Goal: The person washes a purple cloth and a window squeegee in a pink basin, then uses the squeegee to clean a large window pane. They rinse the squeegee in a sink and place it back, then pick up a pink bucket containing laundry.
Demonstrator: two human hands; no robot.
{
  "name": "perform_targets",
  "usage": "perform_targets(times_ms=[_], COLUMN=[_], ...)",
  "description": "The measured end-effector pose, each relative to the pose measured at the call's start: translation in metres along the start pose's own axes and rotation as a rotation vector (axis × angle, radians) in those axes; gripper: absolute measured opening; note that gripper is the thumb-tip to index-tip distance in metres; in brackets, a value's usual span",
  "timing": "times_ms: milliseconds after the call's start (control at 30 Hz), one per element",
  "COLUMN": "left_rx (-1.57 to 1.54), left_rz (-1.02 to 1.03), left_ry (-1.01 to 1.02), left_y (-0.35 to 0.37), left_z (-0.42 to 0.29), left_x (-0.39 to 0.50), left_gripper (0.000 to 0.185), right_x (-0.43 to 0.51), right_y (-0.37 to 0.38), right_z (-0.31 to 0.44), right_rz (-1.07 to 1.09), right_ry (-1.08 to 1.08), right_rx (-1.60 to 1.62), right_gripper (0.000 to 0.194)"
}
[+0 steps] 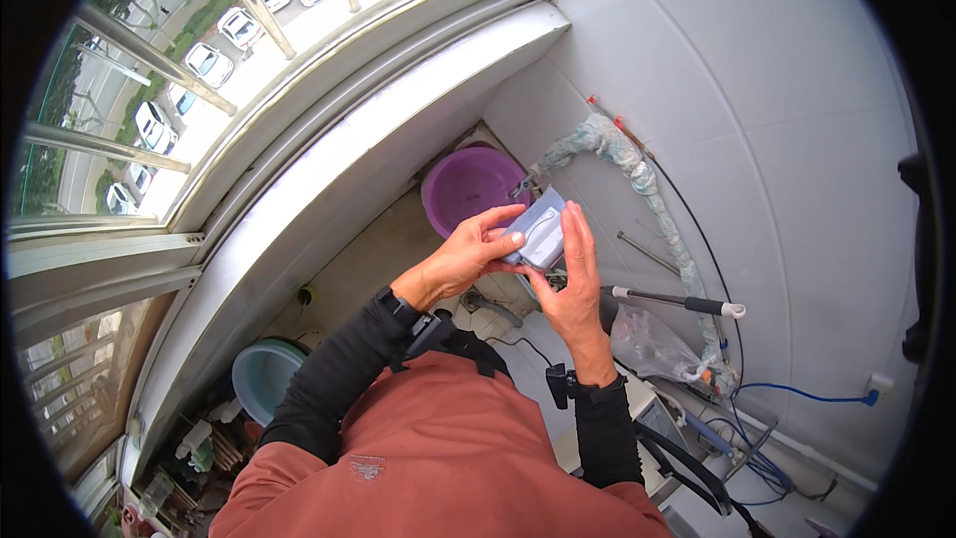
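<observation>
Both my hands hold a small pale blue-grey package (pixel 541 233), roughly box-shaped, in front of my chest. The fingers and thumb of my left hand (pixel 470 250) grip its left side, the thumb lying on its upper face. My right hand (pixel 573 284) supports it from the right, with fingers raised along its edge and the thumb near its lower corner. What the package contains cannot be told. Behind and below it stands a purple plastic basin (pixel 472 193), partly covered by the package and my left fingers. A metal tap (pixel 523 185) reaches over the basin's right rim.
A wrapped pipe (pixel 644 172) runs down the right wall. A pole with a black grip (pixel 702 305) juts out above a clear plastic bag (pixel 650 344). At left are a window ledge (pixel 358 142) and a pale green basin (pixel 261 381). Blue cables (pixel 792 390) lie lower right.
</observation>
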State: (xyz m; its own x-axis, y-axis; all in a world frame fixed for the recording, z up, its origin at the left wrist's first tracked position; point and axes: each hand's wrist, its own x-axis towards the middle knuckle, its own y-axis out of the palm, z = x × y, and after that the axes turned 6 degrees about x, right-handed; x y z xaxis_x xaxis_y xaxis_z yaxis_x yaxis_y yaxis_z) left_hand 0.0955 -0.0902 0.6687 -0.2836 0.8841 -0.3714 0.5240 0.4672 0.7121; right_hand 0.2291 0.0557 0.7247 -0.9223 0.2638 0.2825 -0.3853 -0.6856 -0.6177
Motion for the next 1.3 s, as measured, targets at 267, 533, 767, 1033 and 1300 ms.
perform_targets(times_ms=[267,533,767,1033,1300], left_rx=[0.071,0.207,0.265,0.251,0.266], left_rz=[-0.111,-0.076,-0.032,-0.031,0.051], left_ry=[0.068,0.276,0.294,0.354,0.395], left_y=[0.001,0.003,-0.003,0.006,0.008], left_z=[0.018,0.001,-0.008,-0.008,-0.004], left_x=[0.005,0.007,0.009,0.01,0.014], left_gripper=[0.056,0.036,0.028,0.028,0.03], right_x=[-0.008,-0.007,0.0,-0.001,0.0], right_y=[0.008,0.0,-0.004,0.008,0.007], right_z=[-0.012,-0.001,0.003,-0.006,-0.01], right_rz=[-0.193,-0.197,-0.151,-0.232,-0.298], right_ry=[0.556,0.332,0.254,0.378,0.326], right_rx=[0.764,0.272,0.18,0.489,0.491], right_gripper=[0.066,0.044,0.046,0.046,0.036])
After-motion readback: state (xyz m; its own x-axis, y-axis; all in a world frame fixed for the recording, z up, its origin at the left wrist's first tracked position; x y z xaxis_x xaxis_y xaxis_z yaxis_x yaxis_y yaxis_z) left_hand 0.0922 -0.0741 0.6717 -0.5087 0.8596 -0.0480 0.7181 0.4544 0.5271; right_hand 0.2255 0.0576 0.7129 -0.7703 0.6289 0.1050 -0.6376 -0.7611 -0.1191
